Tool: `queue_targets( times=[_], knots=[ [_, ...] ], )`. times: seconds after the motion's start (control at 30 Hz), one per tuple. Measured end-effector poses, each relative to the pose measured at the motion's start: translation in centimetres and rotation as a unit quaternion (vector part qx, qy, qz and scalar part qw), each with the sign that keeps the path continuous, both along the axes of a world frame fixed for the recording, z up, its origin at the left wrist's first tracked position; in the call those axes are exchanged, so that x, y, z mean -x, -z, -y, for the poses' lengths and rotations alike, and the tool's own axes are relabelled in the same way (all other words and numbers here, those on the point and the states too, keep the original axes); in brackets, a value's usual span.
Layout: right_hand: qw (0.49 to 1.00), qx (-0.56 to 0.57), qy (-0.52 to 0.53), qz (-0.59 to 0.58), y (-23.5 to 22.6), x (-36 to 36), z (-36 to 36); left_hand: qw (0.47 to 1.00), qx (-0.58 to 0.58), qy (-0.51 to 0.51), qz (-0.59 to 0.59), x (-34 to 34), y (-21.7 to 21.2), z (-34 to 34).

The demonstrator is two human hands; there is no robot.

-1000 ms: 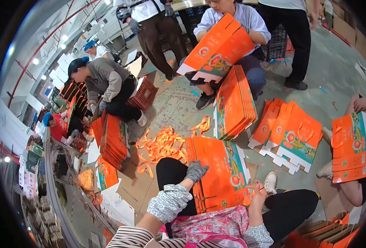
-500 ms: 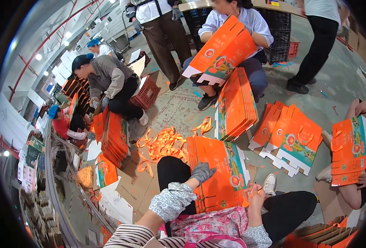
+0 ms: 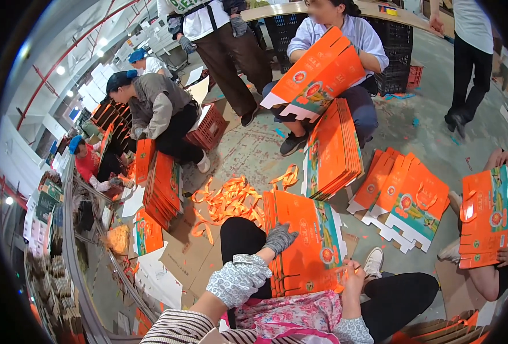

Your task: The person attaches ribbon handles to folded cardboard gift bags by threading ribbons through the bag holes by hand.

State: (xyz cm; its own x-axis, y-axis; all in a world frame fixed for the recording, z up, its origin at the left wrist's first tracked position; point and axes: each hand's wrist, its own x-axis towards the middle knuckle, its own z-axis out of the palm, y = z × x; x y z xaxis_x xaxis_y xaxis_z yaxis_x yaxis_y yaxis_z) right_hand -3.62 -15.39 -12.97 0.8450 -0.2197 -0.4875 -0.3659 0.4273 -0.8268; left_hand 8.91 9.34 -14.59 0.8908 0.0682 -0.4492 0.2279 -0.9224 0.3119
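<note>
A stack of flat orange cardboard cartons (image 3: 300,223) with green printed panels lies across my lap and legs. My left hand (image 3: 279,239), in a grey glove, rests on the top carton with its fingers laid out over the board. At the carton's lower right edge my bare right hand (image 3: 352,278) is closed in a pinch. A short piece of orange ribbon (image 3: 340,281) shows at its fingers. Something thin and dark pokes out above them, too small to name.
A heap of orange ribbons (image 3: 231,200) lies on the floor ahead. Other flat cartons (image 3: 417,200) are fanned out to the right. Opposite, a seated person holds a carton (image 3: 322,74) over a carton stack (image 3: 334,152). A metal rail (image 3: 70,246) runs along the left.
The view has shifted slightly. The standing person at the far right has moved to the right. My hands stay in nearly the same places on the carton.
</note>
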Motion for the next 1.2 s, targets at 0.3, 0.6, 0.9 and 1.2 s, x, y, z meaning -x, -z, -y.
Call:
queue_targets(
  times=[0.3,0.6,0.9,1.2],
  knots=[
    [1.000,-0.015,-0.005,0.012,0.5,-0.2,-0.2,0.994,-0.033,0.066,0.083,1.2,3.9,0.2],
    [1.000,0.016,-0.003,0.004,-0.4,-0.3,-0.2,0.997,-0.047,0.021,0.058,2.4,1.6,3.0],
    [1.000,0.001,-0.019,0.005,0.4,-0.7,-0.6,0.991,0.015,-0.067,0.113,2.8,3.1,1.7],
    [0.998,-0.046,-0.037,0.020,1.8,0.0,-0.4,0.970,0.137,-0.200,0.023,0.7,2.8,0.6]
  ],
)
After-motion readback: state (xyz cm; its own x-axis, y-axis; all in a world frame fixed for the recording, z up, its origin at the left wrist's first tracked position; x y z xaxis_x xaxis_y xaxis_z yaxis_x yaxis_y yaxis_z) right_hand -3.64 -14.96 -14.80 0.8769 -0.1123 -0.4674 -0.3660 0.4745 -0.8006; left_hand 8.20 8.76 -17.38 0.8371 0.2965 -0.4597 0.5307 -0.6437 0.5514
